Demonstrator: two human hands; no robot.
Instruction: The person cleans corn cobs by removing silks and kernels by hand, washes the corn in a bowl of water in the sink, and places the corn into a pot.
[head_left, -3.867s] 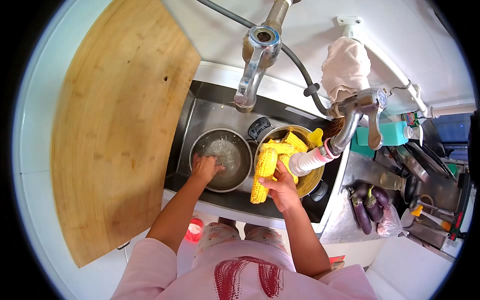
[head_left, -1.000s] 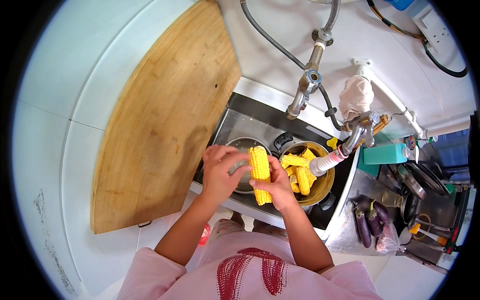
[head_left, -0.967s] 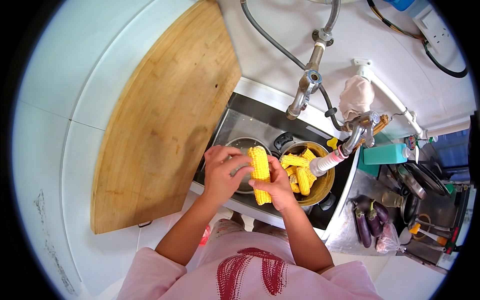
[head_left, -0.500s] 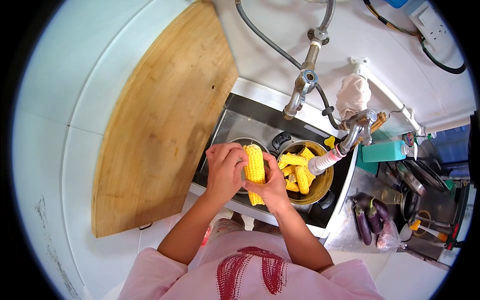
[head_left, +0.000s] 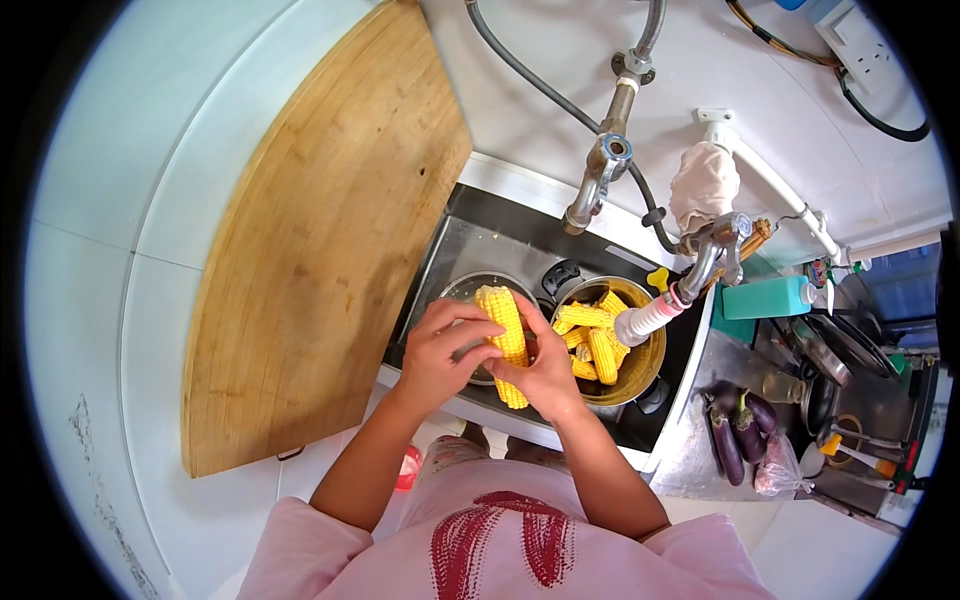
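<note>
A whole, husked ear of corn is held nearly upright over the sink, its top leaning slightly left. My right hand wraps its right side, with the thumb across the lower part. On the left side, the fingertips and thumb of my left hand press on the kernels. Just right of my hands, a metal pot with dark handles holds several shorter pieces of corn. A round metal rim, perhaps a bowl or lid, shows partly behind my left hand.
A large wooden board leans at the left. Two taps hang over the sink; the nearer tap's white nozzle reaches over the pot. At right are eggplants, a plastic bag, a teal bottle and pans.
My left hand has shifted slightly down and its fingers have spread along the corn. The ear of corn has tilted a little to the left at its top.
</note>
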